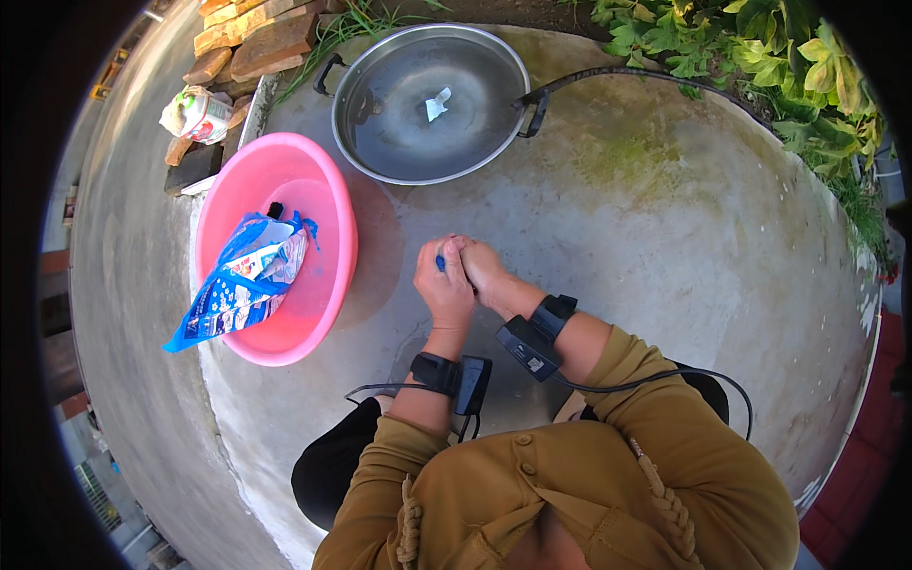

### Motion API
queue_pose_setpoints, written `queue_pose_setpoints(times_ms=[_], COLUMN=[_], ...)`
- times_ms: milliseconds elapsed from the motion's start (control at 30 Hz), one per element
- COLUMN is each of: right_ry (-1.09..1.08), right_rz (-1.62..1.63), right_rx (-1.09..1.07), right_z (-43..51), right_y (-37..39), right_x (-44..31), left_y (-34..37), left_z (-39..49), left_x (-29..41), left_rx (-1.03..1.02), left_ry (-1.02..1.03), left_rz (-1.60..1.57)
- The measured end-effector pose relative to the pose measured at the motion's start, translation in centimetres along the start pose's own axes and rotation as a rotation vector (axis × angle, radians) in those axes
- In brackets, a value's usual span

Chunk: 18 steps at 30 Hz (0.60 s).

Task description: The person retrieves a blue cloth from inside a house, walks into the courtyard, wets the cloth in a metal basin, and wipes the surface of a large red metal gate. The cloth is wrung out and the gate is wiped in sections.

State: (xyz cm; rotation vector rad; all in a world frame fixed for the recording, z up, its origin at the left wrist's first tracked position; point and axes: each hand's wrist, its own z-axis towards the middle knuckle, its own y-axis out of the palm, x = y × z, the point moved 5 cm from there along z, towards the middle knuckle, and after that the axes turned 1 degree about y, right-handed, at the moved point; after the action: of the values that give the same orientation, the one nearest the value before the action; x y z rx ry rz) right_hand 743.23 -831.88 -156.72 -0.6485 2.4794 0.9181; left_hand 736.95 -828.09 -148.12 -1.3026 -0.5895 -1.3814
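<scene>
In front of my chest, above the concrete ground, my left hand (444, 276) and my right hand (487, 269) are pressed together with fingers folded. A small blue piece (440, 263) shows between the fingers of my left hand; the rest of what lies between the palms is hidden. To the left stands a pink plastic basin (340, 246). A blue-and-white printed plastic bag (246, 278) leans in it and hangs over its near rim. Beside the bag's top, black bristles (276, 209) poke out, and blue smears mark the basin's inner wall.
Beyond my hands sits a wide two-handled metal pan (385, 160) holding water and a pale crumpled piece (438, 105). A black hose (627, 71) runs over its right rim. Stacked bricks (274, 46) and a printed container (203, 117) stand far left; leafy plants (805, 64) grow far right.
</scene>
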Motion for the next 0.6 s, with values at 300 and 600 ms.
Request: queue_pose_setpoints(times_ms=[300,600], right_ry=[-0.614,-0.653], right_rz=[-0.946,-1.312], right_rx=[0.273,-0.260], right_z=[-2.1,-1.8], right_y=[2.0,0.7], right_x=[-0.3,-0.2], left_y=[-1.3,-3.5], left_z=[-0.1,-2.7], left_x=[-6.1,-12.5], left_rx=[0.219,0.243], left_ry=[-0.734,-1.291], left_rz=[-0.679,-0.856])
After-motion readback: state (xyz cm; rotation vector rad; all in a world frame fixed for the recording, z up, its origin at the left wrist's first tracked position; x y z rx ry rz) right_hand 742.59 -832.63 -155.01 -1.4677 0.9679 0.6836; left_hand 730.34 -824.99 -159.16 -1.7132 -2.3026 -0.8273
